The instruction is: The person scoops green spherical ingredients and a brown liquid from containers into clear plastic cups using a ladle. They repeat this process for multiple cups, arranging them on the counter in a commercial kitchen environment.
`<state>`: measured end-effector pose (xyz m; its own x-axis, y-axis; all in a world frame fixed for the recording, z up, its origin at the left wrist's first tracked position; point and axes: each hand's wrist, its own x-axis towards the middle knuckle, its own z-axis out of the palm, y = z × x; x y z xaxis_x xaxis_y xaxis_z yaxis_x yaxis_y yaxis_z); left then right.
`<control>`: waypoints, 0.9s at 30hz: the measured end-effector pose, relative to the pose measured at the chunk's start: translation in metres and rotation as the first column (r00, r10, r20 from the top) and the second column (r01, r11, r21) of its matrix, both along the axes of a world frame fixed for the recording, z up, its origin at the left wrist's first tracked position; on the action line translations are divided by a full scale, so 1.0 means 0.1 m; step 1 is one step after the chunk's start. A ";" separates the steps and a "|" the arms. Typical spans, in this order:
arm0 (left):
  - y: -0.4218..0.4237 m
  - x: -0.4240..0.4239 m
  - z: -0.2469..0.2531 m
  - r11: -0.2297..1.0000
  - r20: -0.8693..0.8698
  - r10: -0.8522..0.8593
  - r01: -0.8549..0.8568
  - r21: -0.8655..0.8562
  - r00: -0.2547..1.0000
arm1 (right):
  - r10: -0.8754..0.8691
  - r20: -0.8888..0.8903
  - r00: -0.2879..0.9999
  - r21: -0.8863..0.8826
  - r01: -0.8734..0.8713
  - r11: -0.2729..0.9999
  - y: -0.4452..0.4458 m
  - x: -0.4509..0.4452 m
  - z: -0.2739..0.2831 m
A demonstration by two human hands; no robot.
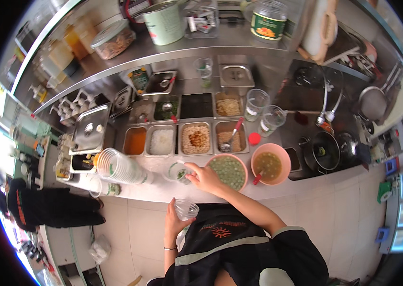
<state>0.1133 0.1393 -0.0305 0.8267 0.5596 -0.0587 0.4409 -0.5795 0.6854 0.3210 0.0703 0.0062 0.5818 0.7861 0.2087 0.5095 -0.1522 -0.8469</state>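
My left hand [177, 221] holds a clear ribbed plastic cup [186, 208] in front of the apron, off the counter. My right hand [205, 179] reaches over the counter, its fingertips at the side of another clear plastic cup [172, 171] with some green bits in it. Whether those fingers grip that cup is not clear. Left of it, a tall nested stack of clear cups [121, 166] leans over. Beside my right wrist stands a pink bowl of green pieces in liquid [230, 172]. A second pink bowl [287, 165] holds brownish liquid and a red-handled utensil.
Steel pans line the counter behind, among them orange liquid [135, 140], white cubes [162, 140] and chopped pieces with brown sauce [196, 138]. A red-handled ladle [230, 137] rests in one. Clear cups [272, 121] stand right. A shelf [201, 50] overhangs. Another person [56, 207] stands left.
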 end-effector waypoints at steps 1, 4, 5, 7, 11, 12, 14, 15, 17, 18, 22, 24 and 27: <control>-0.02 0.06 0.07 0.998 -0.014 -0.057 0.057 -0.027 0.998 | -0.080 0.012 0.997 0.021 0.080 0.997 -0.20 0.05 0.16; -0.08 0.17 0.20 0.969 0.056 -0.245 0.245 -0.006 0.968 | -0.390 0.263 0.883 -0.030 0.411 0.911 -0.91 0.27 0.23; -0.10 0.22 0.25 0.963 0.075 -0.265 0.268 -0.019 0.961 | -0.420 0.310 0.853 -0.175 0.486 0.856 -1.19 0.34 0.15; -0.11 0.33 0.34 0.941 0.125 -0.337 0.339 0.005 0.933 | -0.394 0.290 0.872 -0.401 0.485 0.778 -1.59 0.40 0.05; -0.16 0.59 0.56 0.892 0.172 -0.447 0.452 0.010 0.878 | -0.429 0.096 0.898 -0.364 0.433 0.825 -1.90 0.39 -0.26; -0.16 0.64 0.61 0.882 0.188 -0.464 0.472 0.006 0.865 | -0.482 0.069 0.873 -0.264 0.482 0.835 -1.94 0.39 -0.41; -0.18 0.70 0.69 0.869 0.216 -0.483 0.495 0.001 0.848 | -0.640 -0.226 0.734 -0.051 0.647 0.761 -1.96 0.40 -0.49; -0.19 0.73 0.73 0.868 0.225 -0.484 0.497 -0.003 0.846 | -0.687 -0.291 0.666 0.019 0.722 0.692 -2.04 0.43 -0.53; -0.24 0.76 0.80 0.868 0.234 -0.481 0.497 -0.009 0.845 | -0.748 -0.160 0.644 0.115 0.765 0.634 -2.18 0.46 -0.48; -0.26 0.76 0.82 0.871 0.239 -0.475 0.491 -0.011 0.847 | -0.754 0.011 0.657 0.128 0.747 0.652 -2.23 0.42 -0.44; -0.33 0.79 0.83 0.890 0.262 -0.440 0.456 0.002 0.859 | -0.649 0.547 0.528 0.116 0.720 0.684 -2.33 0.27 -0.32; -0.36 0.80 0.84 0.900 0.271 -0.419 0.435 0.003 0.866 | -0.566 0.712 0.417 0.060 0.766 0.640 -2.37 0.26 -0.50; -0.38 0.80 0.87 0.910 0.276 -0.396 0.415 -0.011 0.876 | -0.724 0.470 0.505 0.122 0.775 0.620 -2.28 0.28 -0.74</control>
